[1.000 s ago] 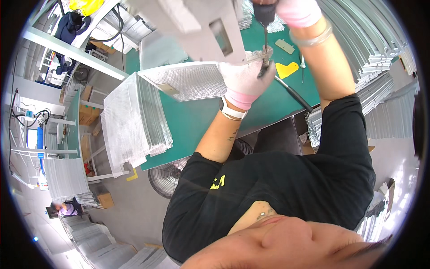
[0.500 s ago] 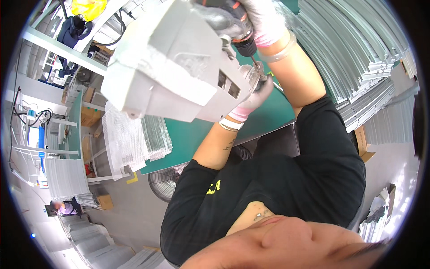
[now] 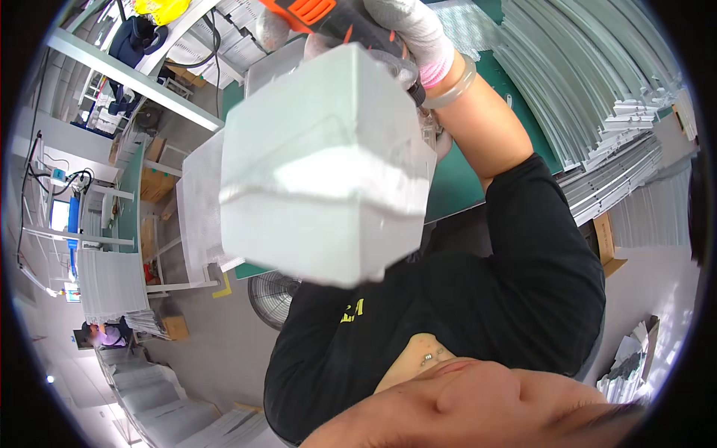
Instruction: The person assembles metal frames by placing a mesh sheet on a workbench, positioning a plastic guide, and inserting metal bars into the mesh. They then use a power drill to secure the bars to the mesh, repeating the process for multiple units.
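A large white, angular housing [image 3: 321,187] is tilted up in front of me and fills the middle of the view. Its closed, folded faces point toward me. My right hand [image 3: 422,33], in a white knit glove with a pink cuff, is closed around an orange and black power drill [image 3: 351,26] above the housing's far edge. The drill's chuck end reaches the housing's right side, where the bit is hidden. Beyond that side a bit of my gloved left hand [image 3: 443,145] shows, supporting the housing; the rest of it and its forearm are hidden.
Beneath is a green-topped table [image 3: 455,190]. Stacked pale metal strips [image 3: 575,82] lie along its right side, and white mesh sheets [image 3: 200,201] at its left. A floor fan [image 3: 275,299] stands below the near edge. A white frame bar [image 3: 134,78] crosses the upper left.
The housing has turned and come nearer, so its closed faces cover the side opening and most of my left arm. The drill has moved left and up with my right hand, its bit now hidden.
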A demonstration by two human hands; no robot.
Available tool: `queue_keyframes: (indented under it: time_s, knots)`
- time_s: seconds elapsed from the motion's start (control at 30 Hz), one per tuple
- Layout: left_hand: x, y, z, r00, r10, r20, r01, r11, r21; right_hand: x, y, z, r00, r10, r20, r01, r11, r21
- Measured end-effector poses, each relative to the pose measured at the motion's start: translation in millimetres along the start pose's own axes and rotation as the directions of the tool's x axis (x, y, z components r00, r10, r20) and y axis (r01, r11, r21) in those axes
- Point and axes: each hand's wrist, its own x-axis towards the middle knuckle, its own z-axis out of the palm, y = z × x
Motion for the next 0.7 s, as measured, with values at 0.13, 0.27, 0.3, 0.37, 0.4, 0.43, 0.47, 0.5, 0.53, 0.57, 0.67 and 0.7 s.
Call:
queue_keyframes:
  time_s: [0.13, 0.27, 0.3, 0.37, 0.4, 0.43, 0.47, 0.5, 0.53, 0.57, 0.67, 0.7]
  knots:
    - [-2, 0, -8, 0.963, 0.267, 0.035, -0.269, 0.944, 0.193, -13, -5, 4, 0.996, -0.033, -0.085, 0.014, 0.976, -0.218]
    - [-15, 1, -20, 0.938, 0.345, 0.045, -0.342, 0.893, 0.294, -23, -5, 6, 0.955, -0.093, -0.282, 0.054, 0.988, -0.146]
    - [-19, 2, -21, 0.948, 0.315, 0.043, -0.314, 0.91, 0.271, -16, -9, 6, 0.95, -0.154, -0.271, 0.139, 0.988, -0.072]
    - [-32, 6, -34, 0.982, 0.17, 0.083, -0.185, 0.956, 0.228, 2, -22, 0, 0.898, -0.312, -0.31, 0.268, 0.947, -0.177]
    - [-36, 11, -35, 0.988, 0.11, 0.106, -0.128, 0.975, 0.18, 3, -38, 8, 0.856, -0.374, -0.356, 0.305, 0.923, -0.236]
    - [-43, 13, -40, 0.98, 0.067, 0.186, -0.081, 0.994, 0.071, 5, -46, 20, 0.786, -0.442, -0.432, 0.318, 0.889, -0.329]
    - [-55, 19, -48, 0.979, 0.091, 0.182, -0.108, 0.991, 0.083, 9, -49, 31, 0.709, -0.505, -0.493, 0.323, 0.853, -0.411]
    - [-71, 30, -61, 0.977, 0.118, 0.177, -0.136, 0.986, 0.093, 10, -51, 39, 0.622, -0.568, -0.539, 0.315, 0.812, -0.492]
    - [-90, 40, -75, 0.974, 0.144, 0.173, -0.163, 0.981, 0.106, 6, -52, 42, 0.661, -0.548, -0.513, 0.296, 0.818, -0.493]
    - [-114, 46, -94, 0.93, 0.127, 0.345, -0.174, 0.979, 0.108, -2, -56, 43, 0.697, -0.527, -0.486, 0.279, 0.825, -0.492]
    - [-254, 28, -147, 0.594, -0.109, 0.797, -0.093, 0.975, 0.203, 12, -33, 42, 0.738, -0.486, -0.467, 0.303, 0.858, -0.415]
    - [-277, 23, -157, 0.591, -0.04, 0.806, -0.136, 0.98, 0.148, 9, -29, 47, 0.726, -0.488, -0.484, 0.297, 0.858, -0.419]
